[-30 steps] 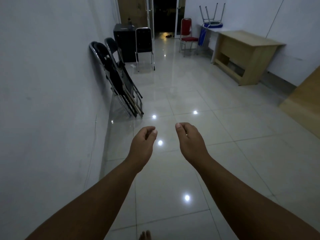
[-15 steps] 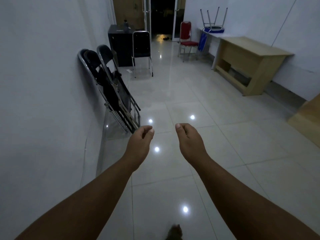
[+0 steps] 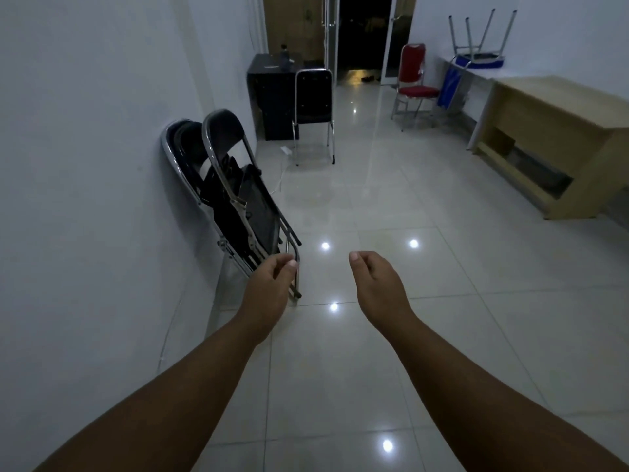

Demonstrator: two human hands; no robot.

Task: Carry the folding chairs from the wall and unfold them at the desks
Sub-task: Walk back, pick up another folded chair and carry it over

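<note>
Folded black chairs with chrome frames [image 3: 235,192] lean in a stack against the left wall, feet on the tiled floor. My left hand [image 3: 269,287] hangs in front of the lowest chair legs with its fingers loosely curled, holding nothing. My right hand [image 3: 377,284] is out in front over the bare floor, fingers loosely curled too, holding nothing. A light wooden desk [image 3: 558,131] stands along the right wall.
An unfolded black chair [image 3: 313,107] stands by a dark cabinet [image 3: 272,93] at the far left. A red chair [image 3: 413,80] is near the doorway. An upturned stool [image 3: 480,46] sits on a white table [image 3: 476,83] beyond the desk. A white cable lies on the floor.
I have walked closer to the folded chairs; they loom larger and lower in view. My left hand now overlaps the chair legs. Both hands keep the same loose pose.
</note>
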